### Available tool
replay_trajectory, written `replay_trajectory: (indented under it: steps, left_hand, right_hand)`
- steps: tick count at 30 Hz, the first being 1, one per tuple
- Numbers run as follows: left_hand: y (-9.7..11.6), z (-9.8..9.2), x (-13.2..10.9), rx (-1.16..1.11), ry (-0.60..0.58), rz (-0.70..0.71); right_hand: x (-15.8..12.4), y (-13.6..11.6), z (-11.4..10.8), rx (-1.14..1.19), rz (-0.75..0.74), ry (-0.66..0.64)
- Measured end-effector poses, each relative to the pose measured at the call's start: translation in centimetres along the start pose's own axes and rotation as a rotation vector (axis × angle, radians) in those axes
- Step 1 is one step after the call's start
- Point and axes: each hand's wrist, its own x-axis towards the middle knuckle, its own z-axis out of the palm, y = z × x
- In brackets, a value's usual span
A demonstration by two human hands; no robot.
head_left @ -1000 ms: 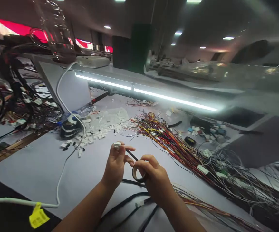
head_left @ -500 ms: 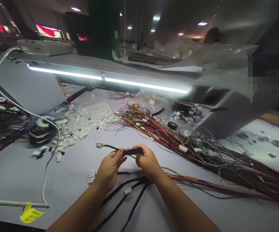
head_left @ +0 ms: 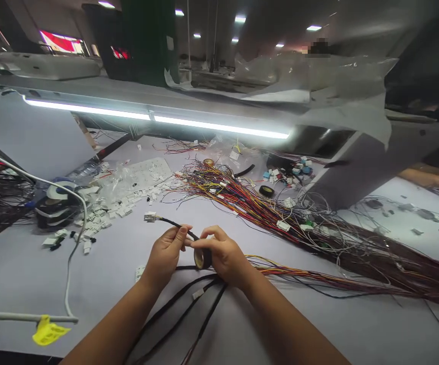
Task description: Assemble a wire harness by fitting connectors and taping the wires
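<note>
My left hand (head_left: 166, 252) is closed on a thin black-wrapped wire bundle (head_left: 169, 221), thumb on top. A white connector (head_left: 150, 217) sticks out at the bundle's far left end. My right hand (head_left: 223, 253) is closed around a roll of black tape (head_left: 203, 258), held beneath the bundle with its ring opening facing me. Some of my right fingertips meet the bundle beside the left hand. Below both hands, black-sleeved wire branches (head_left: 183, 299) lie on the table, one with a small white connector (head_left: 197, 293). Another white connector (head_left: 139, 272) is partly hidden behind my left wrist.
A thick bundle of coloured wires (head_left: 242, 197) runs across the right side. Loose white connectors (head_left: 116, 210) and large tape rolls (head_left: 56, 208) lie at left. A grey cable (head_left: 69, 284) with a yellow tag (head_left: 48, 330) crosses the left. Another person's hands (head_left: 428, 177) show far right.
The tape roll has turned from edge-on to showing its ring opening, and now hangs lower under the bundle. My right fingers have lifted and spread around it. The view has shifted slightly.
</note>
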Motion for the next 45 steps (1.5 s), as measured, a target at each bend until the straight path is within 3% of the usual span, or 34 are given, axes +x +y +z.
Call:
replay_trajectory:
  steps: [3,5,7,10,12,14,16,20,24,26,29,33,37,41,45]
  left_hand:
    - [0.1,0.4,-0.4,-0.036,-0.016,0.119]
    - [0.4,0.4,-0.4,-0.058,-0.116,0.215]
    - [0.4,0.2,0.1,-0.059,-0.174,0.209]
    - [-0.2,0.0,1.2,-0.034,-0.091,0.034]
    - [-0.8,0.1,2.0,-0.067,-0.057,-0.061]
    - [-1.2,0.4,2.6,-0.11,-0.07,-0.1]
    - [-1.3,0.6,3.0,-0.13,-0.087,-0.111]
    - [-0.6,0.0,3.7,-0.179,-0.158,-0.183]
    - [-0.1,-2.1,4.0,-0.228,-0.244,-0.319]
    - [0.0,-3.0,3.8,-0.241,-0.279,-0.355]
    - [0.1,-3.2,3.0,-0.263,-0.292,-0.322]
    - [0.3,-1.8,1.6,-0.442,-0.239,-0.213]
    - [0.2,-0.8,1.0,-0.513,-0.213,-0.231]
    - [-0.1,-0.7,0.8,-0.388,-0.271,-0.225]
    - [-0.1,-0.5,0.7,-0.298,-0.199,-0.177]
  right_hand:
    - [1.1,1.0,0.1,0.06,0.349,0.134]
    - [1.7,1.2,-0.3,0.063,0.457,0.11]
    - [1.5,0.9,-0.8,0.025,0.406,0.15]
    - [0.0,-0.1,-1.1,-0.201,0.051,0.329]
    - [-1.0,-0.5,-0.4,-0.482,-0.165,0.188]
    - [-1.6,-0.3,0.9,-0.792,-0.164,-0.132]
    - [-1.6,0.1,2.2,-1.003,-0.083,-0.32]
    - [-1.3,0.4,2.8,-1.058,-0.088,-0.381]
    - [-1.9,-0.7,0.3,-0.921,-0.22,-0.472]
    - [-2.1,-1.4,-1.2,-0.769,-0.2,-0.404]
    - [-1.8,-1.9,-2.4,-0.573,-0.033,-0.172]
    - [-0.9,-1.1,-1.8,-0.519,0.12,0.062]
    - [-0.6,0.0,-0.7,-0.513,0.102,0.064]
    - [-0.7,0.1,-0.5,-0.497,0.106,0.054]
    - [-0.8,-0.3,-0.4,-0.473,0.119,0.061]
